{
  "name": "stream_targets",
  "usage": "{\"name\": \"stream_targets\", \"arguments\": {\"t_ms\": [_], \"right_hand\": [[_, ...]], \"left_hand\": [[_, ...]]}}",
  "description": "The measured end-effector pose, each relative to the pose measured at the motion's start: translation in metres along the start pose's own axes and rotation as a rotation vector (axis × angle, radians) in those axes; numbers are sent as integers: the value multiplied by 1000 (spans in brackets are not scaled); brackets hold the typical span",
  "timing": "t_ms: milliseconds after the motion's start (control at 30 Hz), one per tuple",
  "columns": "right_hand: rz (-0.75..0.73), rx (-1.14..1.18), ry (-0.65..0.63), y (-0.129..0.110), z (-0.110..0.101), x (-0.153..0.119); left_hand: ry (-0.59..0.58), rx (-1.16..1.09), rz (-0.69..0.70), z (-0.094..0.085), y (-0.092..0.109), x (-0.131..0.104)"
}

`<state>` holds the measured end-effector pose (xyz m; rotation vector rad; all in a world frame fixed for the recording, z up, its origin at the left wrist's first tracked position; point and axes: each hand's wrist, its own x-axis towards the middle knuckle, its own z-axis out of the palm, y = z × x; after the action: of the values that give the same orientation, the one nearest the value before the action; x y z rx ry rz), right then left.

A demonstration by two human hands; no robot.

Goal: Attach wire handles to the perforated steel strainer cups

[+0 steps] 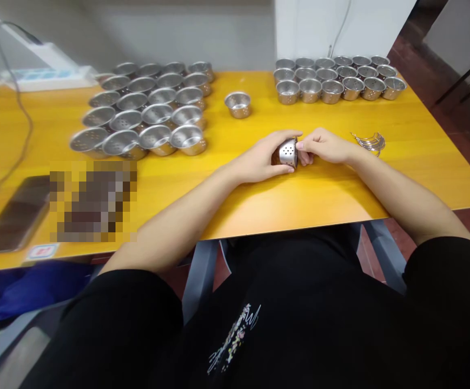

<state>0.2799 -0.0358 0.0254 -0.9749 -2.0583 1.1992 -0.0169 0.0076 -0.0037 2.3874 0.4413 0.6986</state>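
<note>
- Yellow tabletop [243, 210] spans the head view, with a white power strip [52, 77] at far left.
- Near the tabletop's front edge, the left hand [259, 158] curls partly open around a perforated metal cup [288, 153], tipped sideways with its rim toward the right hand [324, 146].
- The right hand is mostly closed, thumb and fingers bunched at that rim; whether they pinch anything, I cannot tell.
- Good handling here seems to need a steady, light left grip, the rim kept facing the right fingertips, and small fingertip movements.
- Curved wires [372, 142] lie just beyond the right forearm, within easy reach.
- Cup rows stand left [132, 102] and right [326, 75], one single cup [238, 105] between them.
</note>
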Motion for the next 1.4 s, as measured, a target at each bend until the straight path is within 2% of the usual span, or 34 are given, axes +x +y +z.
{"name": "stream_targets", "arguments": {"t_ms": [633, 900, 1067, 1267, 1400], "right_hand": [[-19, -15, -17, 6, 0, 1], [-64, -20, -48, -1, 0, 2], [-115, -19, -64, 3, -2, 5], [-77, -28, -67, 3, -2, 6], [-109, -34, -61, 1, -1, 6]], "left_hand": [[-6, -22, 0, -2, 0, 0], [-2, -20, -24, -2, -1, -1], [10, -26, -19, -1, -5, 1], [2, -11, 4, -2, -6, 2], [7, -21, -10, -2, -6, 4]]}}
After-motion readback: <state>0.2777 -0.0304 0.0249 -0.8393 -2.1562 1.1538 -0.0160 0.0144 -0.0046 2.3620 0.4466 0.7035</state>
